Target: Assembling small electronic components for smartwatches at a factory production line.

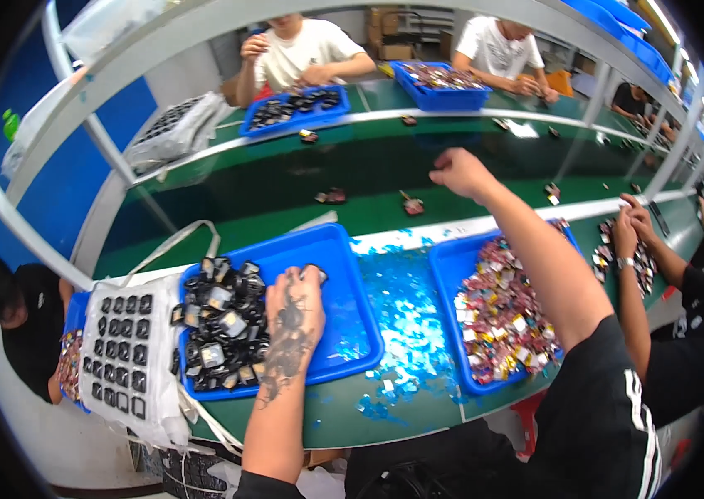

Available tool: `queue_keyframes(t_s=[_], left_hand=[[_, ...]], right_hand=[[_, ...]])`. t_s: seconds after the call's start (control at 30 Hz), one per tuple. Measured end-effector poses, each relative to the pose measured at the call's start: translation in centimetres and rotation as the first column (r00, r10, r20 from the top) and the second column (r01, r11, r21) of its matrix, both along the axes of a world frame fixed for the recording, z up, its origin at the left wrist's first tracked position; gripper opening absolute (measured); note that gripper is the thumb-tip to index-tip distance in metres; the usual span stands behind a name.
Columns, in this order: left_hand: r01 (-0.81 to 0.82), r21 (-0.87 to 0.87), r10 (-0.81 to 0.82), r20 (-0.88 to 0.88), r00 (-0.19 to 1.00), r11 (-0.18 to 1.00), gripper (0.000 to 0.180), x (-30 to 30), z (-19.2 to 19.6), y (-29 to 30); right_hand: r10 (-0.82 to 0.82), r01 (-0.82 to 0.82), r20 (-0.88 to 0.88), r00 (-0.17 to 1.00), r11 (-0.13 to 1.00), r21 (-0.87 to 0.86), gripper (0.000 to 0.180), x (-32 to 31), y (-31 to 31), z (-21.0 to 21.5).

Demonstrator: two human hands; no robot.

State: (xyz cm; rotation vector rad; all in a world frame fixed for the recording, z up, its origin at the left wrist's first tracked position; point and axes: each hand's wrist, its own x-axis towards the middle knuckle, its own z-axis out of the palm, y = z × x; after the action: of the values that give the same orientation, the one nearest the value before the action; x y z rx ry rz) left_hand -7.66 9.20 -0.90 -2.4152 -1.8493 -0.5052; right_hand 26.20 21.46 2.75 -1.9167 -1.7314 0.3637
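My left hand (295,303) is over a blue tray (360,353), next to a heap of small black square parts (223,320). Its fingers are closed around one black square part (321,274), which shows at the fingertips. Stretched out over the green belt (269,179) is my right hand (460,173), its fingers curled together. Whatever those fingers hold, if anything, is hidden. A small component with reddish wiring (412,204) lies on the belt below and left of that hand. Under my right forearm stands a second blue tray (464,376), full of reddish wired components (506,320).
Blue film scraps (406,333) cover the table between the trays. At left, a white sheet (160,366) carries rows of black square parts (123,341). Across the belt, two people work beside blue trays (439,98). Another person's hands (630,224) are close at right. A white frame rail crosses overhead.
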Motion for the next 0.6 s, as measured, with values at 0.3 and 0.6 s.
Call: queue_keyframes(t_s=[0.3,0.6], left_hand=[[0.081,-0.247,0.019,0.379,0.925,0.966,0.027,0.3,0.1,0.3],[0.114,-0.129,-0.051,0.416,0.908,0.985,0.024,-0.8,0.0,-1.1]], right_hand=[[0.405,-0.403,-0.003,0.914,0.91,-0.092,0.02,2.6,-13.5,6.0],[0.501,-0.435,0.263,0.825,0.859,-0.271,0.021,0.9,-21.9,4.3]])
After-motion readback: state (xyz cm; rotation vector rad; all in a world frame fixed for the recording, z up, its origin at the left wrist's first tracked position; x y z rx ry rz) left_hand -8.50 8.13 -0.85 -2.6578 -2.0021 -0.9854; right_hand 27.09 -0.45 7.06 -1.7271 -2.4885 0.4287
